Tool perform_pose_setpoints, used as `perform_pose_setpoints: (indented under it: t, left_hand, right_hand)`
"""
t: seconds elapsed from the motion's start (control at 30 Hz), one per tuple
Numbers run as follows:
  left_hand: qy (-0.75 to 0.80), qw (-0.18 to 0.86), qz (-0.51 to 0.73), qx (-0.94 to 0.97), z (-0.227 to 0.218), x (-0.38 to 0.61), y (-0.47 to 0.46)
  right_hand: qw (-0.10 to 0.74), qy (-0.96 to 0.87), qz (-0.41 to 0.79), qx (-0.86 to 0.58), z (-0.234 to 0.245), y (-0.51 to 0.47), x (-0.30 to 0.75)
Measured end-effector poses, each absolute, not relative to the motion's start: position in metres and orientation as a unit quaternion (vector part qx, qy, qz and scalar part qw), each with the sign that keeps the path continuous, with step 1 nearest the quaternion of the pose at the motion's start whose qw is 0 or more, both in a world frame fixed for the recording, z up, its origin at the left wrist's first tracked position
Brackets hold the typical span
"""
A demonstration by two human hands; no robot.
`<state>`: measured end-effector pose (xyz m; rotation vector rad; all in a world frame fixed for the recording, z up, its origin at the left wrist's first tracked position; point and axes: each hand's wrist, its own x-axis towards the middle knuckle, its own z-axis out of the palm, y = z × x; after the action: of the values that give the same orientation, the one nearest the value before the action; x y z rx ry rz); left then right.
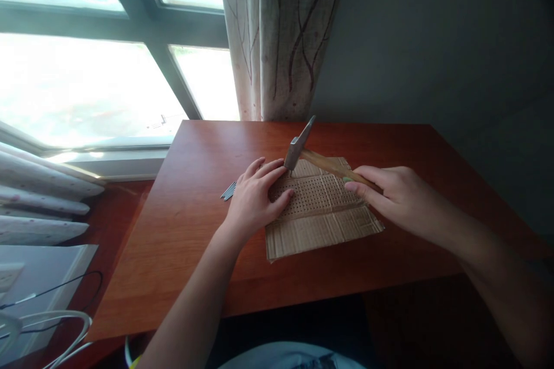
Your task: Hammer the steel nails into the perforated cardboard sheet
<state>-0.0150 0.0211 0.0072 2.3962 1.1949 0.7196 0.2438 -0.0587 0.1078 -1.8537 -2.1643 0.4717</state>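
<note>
A flat piece of brown cardboard (322, 225) lies on the reddish wooden table (182, 242); its middle is covered with rows of small holes or nail heads. My left hand (255, 196) rests on the cardboard's left edge, fingers curled, seemingly pinching something small under the hammer head. My right hand (389, 193) grips the wooden handle of a hammer (303, 147). The metal head hangs just above the cardboard's far left corner, close to my left fingertips.
A few loose metal nails (228, 191) lie on the table left of my left hand. Behind the table are a patterned curtain (281, 34), a grey wall and a bright window (86, 81). White cables (52, 323) lie at lower left.
</note>
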Motion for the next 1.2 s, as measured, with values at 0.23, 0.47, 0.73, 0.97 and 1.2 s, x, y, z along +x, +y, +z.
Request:
perform_pose_setpoints:
  t: [0.23, 0.47, 0.73, 0.97, 1.2]
  left_hand:
    - [0.427, 0.182, 0.243, 0.852, 0.010, -0.014, 0.021]
    - [0.429, 0.178, 0.243, 0.851, 0.012, -0.015, 0.019]
    - [0.420, 0.200, 0.257, 0.847, 0.013, -0.014, 0.020]
    - [0.422, 0.215, 0.269, 0.839, 0.009, -0.015, 0.021]
    - [0.406, 0.225, 0.342, 0.817, 0.010, -0.014, 0.020]
  right_hand:
    - [0.118, -0.737, 0.144, -0.650, 0.107, -0.061, 0.245]
    - [0.116, -0.724, 0.163, -0.660, 0.107, -0.061, 0.245]
    - [0.119, -0.724, 0.203, -0.649, 0.100, -0.058, 0.242]
    - [0.173, -0.705, 0.186, -0.663, 0.099, -0.062, 0.249]
    - [0.400, -0.548, 0.285, -0.678, 0.062, -0.080, 0.263]
